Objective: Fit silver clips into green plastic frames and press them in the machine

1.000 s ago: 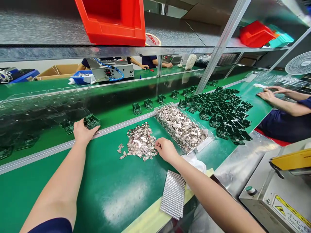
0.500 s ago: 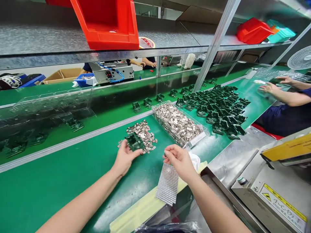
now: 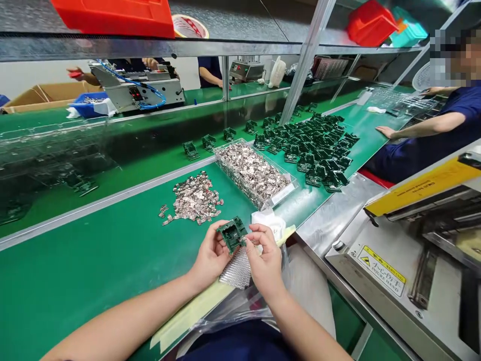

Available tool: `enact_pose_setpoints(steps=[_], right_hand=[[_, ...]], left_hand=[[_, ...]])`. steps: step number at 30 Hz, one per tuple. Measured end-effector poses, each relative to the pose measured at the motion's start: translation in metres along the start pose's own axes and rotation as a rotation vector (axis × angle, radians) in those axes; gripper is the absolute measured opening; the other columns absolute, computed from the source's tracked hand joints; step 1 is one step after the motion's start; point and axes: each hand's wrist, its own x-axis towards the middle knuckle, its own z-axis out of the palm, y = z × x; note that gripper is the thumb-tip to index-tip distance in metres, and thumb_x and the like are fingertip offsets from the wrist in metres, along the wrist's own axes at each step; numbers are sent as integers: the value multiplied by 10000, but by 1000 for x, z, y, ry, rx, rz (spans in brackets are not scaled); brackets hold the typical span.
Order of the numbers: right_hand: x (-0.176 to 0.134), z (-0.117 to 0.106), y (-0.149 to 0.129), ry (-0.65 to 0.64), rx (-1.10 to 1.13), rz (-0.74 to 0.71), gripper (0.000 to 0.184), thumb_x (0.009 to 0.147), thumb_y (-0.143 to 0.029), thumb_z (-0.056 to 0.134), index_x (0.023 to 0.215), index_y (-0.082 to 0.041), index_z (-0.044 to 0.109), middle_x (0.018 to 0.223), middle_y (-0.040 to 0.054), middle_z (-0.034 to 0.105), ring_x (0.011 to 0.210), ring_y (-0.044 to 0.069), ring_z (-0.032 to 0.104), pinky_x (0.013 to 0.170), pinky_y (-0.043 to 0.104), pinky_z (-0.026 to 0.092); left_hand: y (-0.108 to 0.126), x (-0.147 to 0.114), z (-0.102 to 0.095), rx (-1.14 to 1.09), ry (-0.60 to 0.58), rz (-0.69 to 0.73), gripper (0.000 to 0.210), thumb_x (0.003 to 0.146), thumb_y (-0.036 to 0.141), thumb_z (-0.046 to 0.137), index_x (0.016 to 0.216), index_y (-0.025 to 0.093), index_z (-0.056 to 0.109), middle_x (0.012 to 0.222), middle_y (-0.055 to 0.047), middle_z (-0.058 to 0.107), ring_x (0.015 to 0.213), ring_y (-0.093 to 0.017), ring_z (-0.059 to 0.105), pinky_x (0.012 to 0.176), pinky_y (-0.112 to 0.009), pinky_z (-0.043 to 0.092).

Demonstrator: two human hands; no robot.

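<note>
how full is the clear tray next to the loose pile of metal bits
Full, or nearly so: small metal pieces cover the clear tray end to end, heaped about rim-high.

Left hand (image 3: 211, 254) grips the left side of the green circuit board (image 3: 233, 234), left forearm (image 3: 145, 309) slanting in from its near left; right hand (image 3: 266, 263), curled (its pinch hard to read), meets its right edge, right forearm (image 3: 306, 323) opposite.

Overhead shelf (image 3: 233, 22) carries a red bin (image 3: 116, 20) and tape roll (image 3: 191, 25) at left and a turquoise bin (image 3: 409, 30) at far right; a machine (image 3: 398, 240) bearing a warning label (image 3: 382, 269) is positioned near right.
</note>
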Motion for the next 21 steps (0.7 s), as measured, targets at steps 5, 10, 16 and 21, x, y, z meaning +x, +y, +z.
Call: enact_pose_setpoints(steps=[5,10,16,21], right_hand=[[-6,9,5,15,-50,-50,43,856,-195,603,834,-202,638,1099,81,548,1050,227,542,885,367,431],[-9,12,6,60,-97,-92,55,863,-182,577,827,-205,610,1102,82,539,1078,229,531,930,386,418],[-11,15,6,82,-153,-119,59,867,-195,577,812,-208,591,1072,83,556,1055,239,541,915,395,435],[-14,12,4,-21,-6,27,49,900,-232,564,938,-206,582,937,62,607,883,209,592,804,355,488]], left_hand=[[-1,-5,-2,54,-35,29,458,788,177,733,1182,252,512,1018,-30,638,873,-126,637,735,-204,542],[-2,-8,-2,51,-59,51,425,819,192,704,1195,256,517,1066,-41,621,942,-138,626,809,-225,531],[-4,-8,-2,140,11,76,276,879,239,633,1139,240,543,987,-28,610,858,-117,602,766,-211,518],[0,-11,-1,192,58,34,268,872,299,636,1109,225,533,928,-25,600,759,-121,580,677,-227,525]])
